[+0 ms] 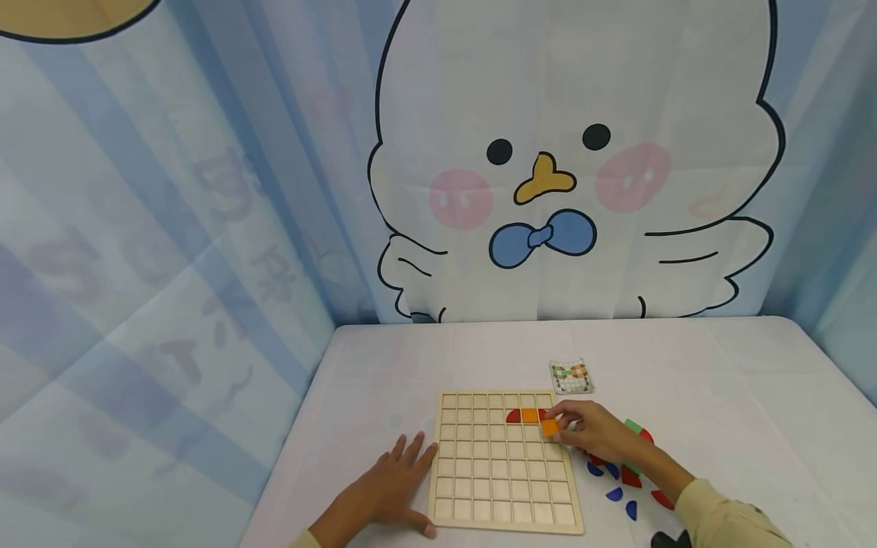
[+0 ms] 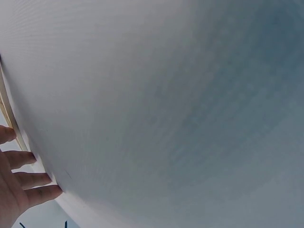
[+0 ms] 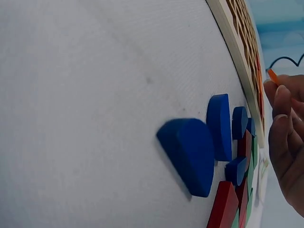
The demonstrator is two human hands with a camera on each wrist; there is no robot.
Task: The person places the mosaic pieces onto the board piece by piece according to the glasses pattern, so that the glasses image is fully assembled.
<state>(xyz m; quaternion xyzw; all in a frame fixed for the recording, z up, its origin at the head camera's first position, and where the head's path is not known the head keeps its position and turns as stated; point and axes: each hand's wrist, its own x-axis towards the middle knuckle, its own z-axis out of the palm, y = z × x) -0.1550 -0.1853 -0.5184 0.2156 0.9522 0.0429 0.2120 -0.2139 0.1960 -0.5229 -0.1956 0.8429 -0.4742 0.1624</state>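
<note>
A wooden grid board [image 1: 479, 487] with square cells lies flat on the table. In its second row from the top sit a red rounded piece [image 1: 513, 416], an orange square piece [image 1: 529, 415] and another red piece [image 1: 543, 415], partly covered by fingers. My right hand [image 1: 592, 431] pinches a second orange square [image 1: 550, 428] over the board's right edge; the right wrist view shows this orange piece [image 3: 272, 76] edge-on at the fingertips. My left hand [image 1: 393, 487] lies with spread fingers at the board's left edge, also seen in the left wrist view.
A small pattern card [image 1: 572, 377] lies behind the board's far right corner. Loose blue [image 1: 614, 495], red [image 1: 662, 499] and green [image 1: 633, 425] pieces are scattered right of the board, partly under the right forearm. A black object [image 1: 670, 540] shows at the near edge. Printed curtains surround the table.
</note>
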